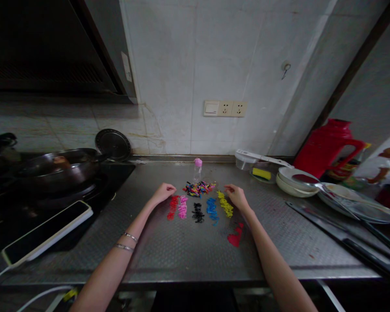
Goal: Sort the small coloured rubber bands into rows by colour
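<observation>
On the steel counter, a mixed heap of small colourful bands [199,189], which look like rubber bands, lies in front of a small clear bottle with a pink cap [198,163]. Sorted strips of them stretch toward me: red bands [172,207], pink bands [182,207], black bands [198,213], blue bands [212,209] and yellow bands [225,204]. My left hand [163,192] is just left of the heap, above the red strip, its fingers drawn together. Beside the yellow strip, my right hand [237,196] has its fingers curled in a pinch. Whatever either pinch contains is too small to see.
A red heart-shaped piece [235,235] lies near my right forearm. Leftward are a phone [47,232] and a pan [60,169] on the stove. To the right stand a yellow sponge [261,174], bowls [295,184], a red thermos [326,147] and long dark-handled utensils [360,251].
</observation>
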### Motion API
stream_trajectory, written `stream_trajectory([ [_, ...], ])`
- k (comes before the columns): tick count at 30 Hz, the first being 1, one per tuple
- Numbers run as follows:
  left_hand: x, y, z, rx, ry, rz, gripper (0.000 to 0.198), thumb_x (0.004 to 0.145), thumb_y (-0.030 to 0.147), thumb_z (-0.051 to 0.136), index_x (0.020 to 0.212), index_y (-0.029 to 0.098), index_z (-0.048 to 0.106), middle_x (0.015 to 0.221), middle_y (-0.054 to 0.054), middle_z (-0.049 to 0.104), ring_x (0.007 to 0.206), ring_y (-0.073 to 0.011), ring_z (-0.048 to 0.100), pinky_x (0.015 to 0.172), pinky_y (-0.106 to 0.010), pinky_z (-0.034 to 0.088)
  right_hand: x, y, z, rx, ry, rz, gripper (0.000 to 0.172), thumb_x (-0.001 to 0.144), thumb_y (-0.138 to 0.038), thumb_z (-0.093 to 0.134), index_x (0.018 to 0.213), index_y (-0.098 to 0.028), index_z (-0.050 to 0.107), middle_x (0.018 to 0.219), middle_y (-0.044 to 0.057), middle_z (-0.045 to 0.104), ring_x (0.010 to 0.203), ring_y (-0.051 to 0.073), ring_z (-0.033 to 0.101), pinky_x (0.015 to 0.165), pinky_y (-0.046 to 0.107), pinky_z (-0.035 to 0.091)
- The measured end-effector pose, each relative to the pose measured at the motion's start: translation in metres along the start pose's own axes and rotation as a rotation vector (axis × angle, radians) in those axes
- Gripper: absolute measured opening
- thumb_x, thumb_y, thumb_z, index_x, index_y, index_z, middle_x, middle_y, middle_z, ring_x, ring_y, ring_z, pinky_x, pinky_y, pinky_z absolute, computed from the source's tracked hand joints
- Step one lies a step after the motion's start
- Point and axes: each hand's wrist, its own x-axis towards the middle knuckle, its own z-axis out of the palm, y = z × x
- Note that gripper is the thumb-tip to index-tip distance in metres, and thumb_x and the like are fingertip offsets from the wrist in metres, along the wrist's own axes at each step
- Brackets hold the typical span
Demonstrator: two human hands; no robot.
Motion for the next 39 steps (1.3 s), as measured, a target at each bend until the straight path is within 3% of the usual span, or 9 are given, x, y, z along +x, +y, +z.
stream_trajectory([
  [7, 0.012, 0.030, 0.020, 0.019, -0.092, 0.049, 0.031, 0.067, 0.029, 0.054, 0.085, 0.007, 0.066, 0.066, -0.006, 0.064, 0.056, -0.0127, 0.052, 0.053, -0.021, 0.037, -0.002, -0.010, -0.001, -0.110, -0.071, -0.042, 0.029, 0.072, -0.021, 0.043, 0.091, -0.016, 0.065, 0.080, 0.007, 0.066, 0.072, 0.015, 0.059, 0.069, 0.024, 0.043],
  [14, 0.028, 0.057, 0.040, 0.291, -0.128, 0.184, 0.026, 0.068, 0.026, 0.052, 0.085, 0.014, 0.069, 0.067, -0.004, 0.064, 0.056, -0.0124, 0.051, 0.053, -0.020, 0.034, -0.004, -0.014, 0.000, -0.161, -0.103, -0.024, 0.028, 0.074, -0.023, 0.044, 0.092, -0.019, 0.066, 0.080, 0.006, 0.066, 0.073, 0.015, 0.059, 0.068, 0.023, 0.043],
  [22, 0.043, 0.055, 0.051, 0.413, -0.128, 0.167, 0.020, 0.067, 0.023, 0.054, 0.077, 0.016, 0.070, 0.071, -0.005, 0.066, 0.058, -0.0129, 0.054, 0.053, -0.020, 0.033, -0.003, -0.017, -0.002, -0.174, -0.119, -0.019, 0.028, 0.074, -0.022, 0.045, 0.091, -0.019, 0.066, 0.086, 0.005, 0.067, 0.076, 0.015, 0.059, 0.069, 0.022, 0.042],
  [39, 0.058, 0.051, 0.044, 0.098, -0.132, 0.123, 0.031, 0.067, 0.034, 0.056, 0.081, 0.010, 0.070, 0.073, -0.008, 0.068, 0.064, -0.0161, 0.058, 0.059, -0.023, 0.041, -0.003, -0.021, -0.005, -0.199, -0.124, -0.017, 0.027, 0.076, -0.024, 0.043, 0.090, -0.021, 0.066, 0.089, 0.004, 0.066, 0.078, 0.014, 0.058, 0.069, 0.021, 0.041],
])
